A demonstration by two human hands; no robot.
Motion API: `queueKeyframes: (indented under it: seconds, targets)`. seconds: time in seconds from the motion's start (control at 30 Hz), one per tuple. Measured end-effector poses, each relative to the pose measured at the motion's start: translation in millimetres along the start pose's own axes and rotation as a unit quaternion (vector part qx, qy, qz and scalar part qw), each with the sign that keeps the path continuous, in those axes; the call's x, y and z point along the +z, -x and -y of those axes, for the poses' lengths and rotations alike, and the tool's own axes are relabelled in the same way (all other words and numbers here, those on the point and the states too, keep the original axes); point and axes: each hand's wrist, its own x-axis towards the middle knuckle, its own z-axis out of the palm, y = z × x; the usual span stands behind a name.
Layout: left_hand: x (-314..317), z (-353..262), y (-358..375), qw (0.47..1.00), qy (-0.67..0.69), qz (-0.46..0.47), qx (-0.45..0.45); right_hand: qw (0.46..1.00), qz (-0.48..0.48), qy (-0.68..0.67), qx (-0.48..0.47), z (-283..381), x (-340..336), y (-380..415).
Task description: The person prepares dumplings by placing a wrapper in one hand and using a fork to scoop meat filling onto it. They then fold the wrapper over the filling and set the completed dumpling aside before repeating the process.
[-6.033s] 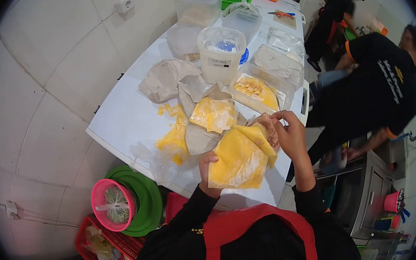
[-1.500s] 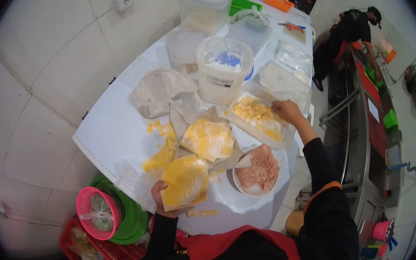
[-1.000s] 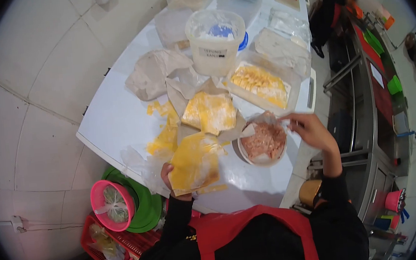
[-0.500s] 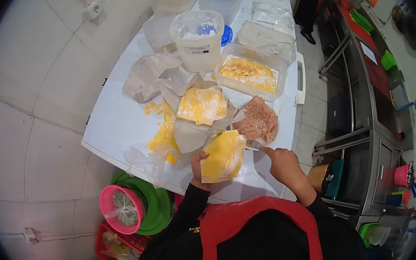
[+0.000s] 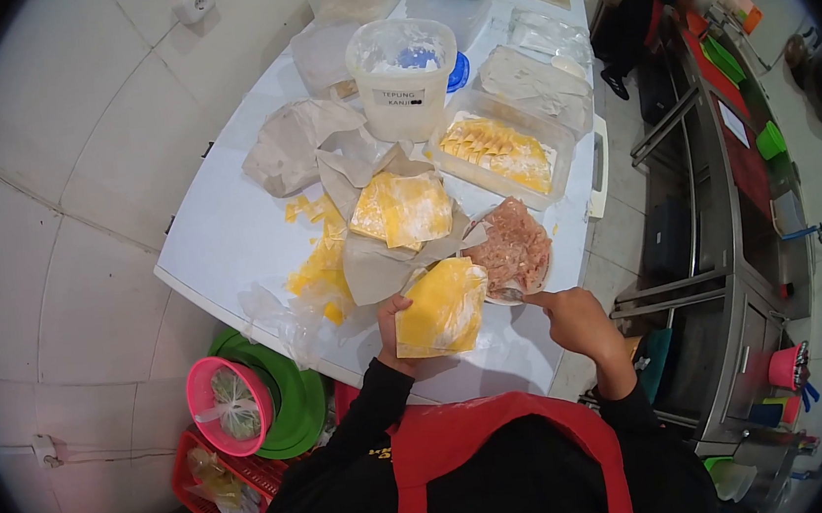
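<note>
My left hand [image 5: 395, 329] is closed on a stack of square yellow dumpling wrappers [image 5: 444, 308], dusted with white flour, tilted above the table's front edge. In my right hand [image 5: 575, 318] is a small metal utensil [image 5: 511, 295], its flat end at the near edge of a plate of pink minced meat [image 5: 509, 247]. The meat is piled loosely just behind the wrappers. More floury wrappers [image 5: 401, 208] lie in a pile on brown paper [image 5: 372, 265] beyond my left hand.
Torn yellow wrapper scraps [image 5: 323, 270] and a clear plastic bag [image 5: 283, 318] lie at left. A labelled flour tub [image 5: 406, 104] stands behind, beside a clear container [image 5: 567, 147] of folded yellow pieces. A pink basket [image 5: 213, 439] sits below the table. Another person [image 5: 649, 1] bends over a counter at right.
My right hand and the utensil have shifted slightly along the near edge of the meat plate. The view has moved a little, and more of the other person shows.
</note>
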Motion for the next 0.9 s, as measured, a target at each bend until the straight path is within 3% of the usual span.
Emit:
queueKeyframes:
  seconds: [0.2, 0.33, 0.43, 0.67, 0.8, 0.9]
  targets:
    - [-0.1, 0.4, 0.4, 1.0, -0.003, -0.023, 0.002, 0.987, 0.094, -0.13, -0.014, -31.4, -32.7, -5.3]
    - [2.0, 1.5, 1.3, 1.0, -0.002, -0.013, 0.015, 0.966, 0.083, -0.245, 0.025, -40.2, -30.1, -3.9]
    - [-5.5, 0.5, 0.5, 1.0, 0.015, 0.005, -0.008, 0.972, 0.087, -0.215, 0.032, -33.1, -28.0, -5.7]
    - [-2.0, 1.5, -1.5, 0.999, 0.023, 0.008, 0.024, 0.998, -0.048, -0.035, -0.017, -5.8, 16.3, -3.2]
    - [-12.2, -0.1, -1.1, 0.999, 0.037, 0.012, -0.007, 0.997, 0.019, 0.068, -0.007, -3.2, -12.0, -1.1]
    - [-12.3, 0.6, -1.4, 0.999, 0.046, 0.02, 0.001, 0.999, -0.007, 0.029, -0.04, -19.6, -18.1, 1.0]
